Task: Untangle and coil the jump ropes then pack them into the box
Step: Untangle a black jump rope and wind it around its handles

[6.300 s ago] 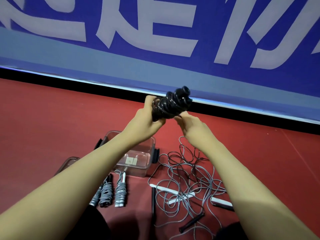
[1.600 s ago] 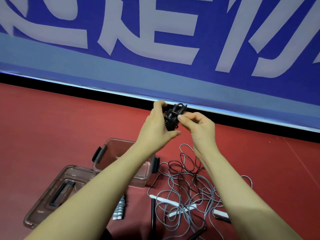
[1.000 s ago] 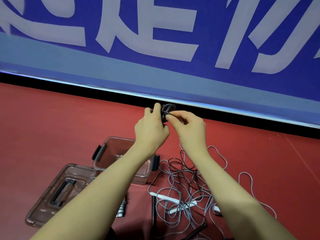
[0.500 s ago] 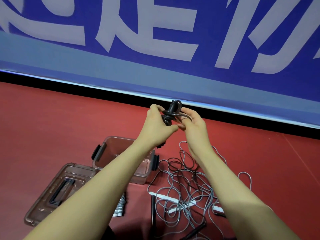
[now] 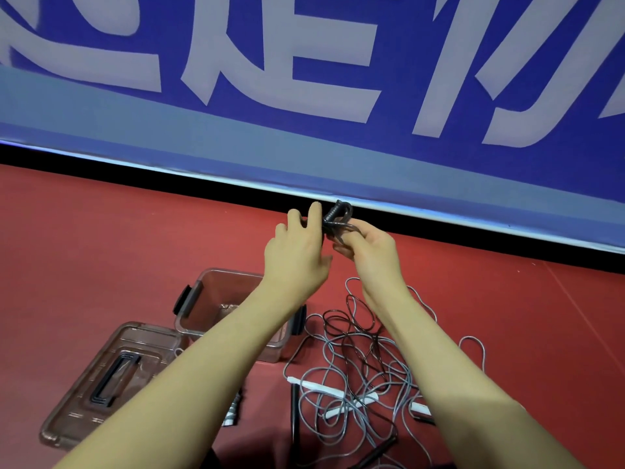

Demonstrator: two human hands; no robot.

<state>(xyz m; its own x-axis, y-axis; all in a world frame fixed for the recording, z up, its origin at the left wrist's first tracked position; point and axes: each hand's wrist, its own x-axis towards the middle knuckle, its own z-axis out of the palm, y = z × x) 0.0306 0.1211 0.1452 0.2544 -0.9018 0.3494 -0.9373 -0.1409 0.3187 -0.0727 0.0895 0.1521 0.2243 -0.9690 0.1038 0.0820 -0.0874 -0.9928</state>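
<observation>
Above the box point(image 5: 216, 301), between both hands: black rope point(image 5: 334, 220), part-coiled, light, limp, springy, likely to unwind unless held across its wraps; left hand point(image 5: 296, 257) fingers curl round it, right hand point(image 5: 370, 250) fingers pinch the loose end.

Black rope point(image 5: 336, 221), red floor point(image 5: 101, 252). Grey and black cords point(image 5: 355, 377) tangled; blue banner point(image 5: 399, 79), pale lettering.

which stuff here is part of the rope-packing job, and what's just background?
Job:
black coiled rope, held by left hand and right hand
tangled ropes on the floor
clear box
box lid
coiled grey rope, mostly behind the left forearm

Background:
blue banner
red floor
</observation>
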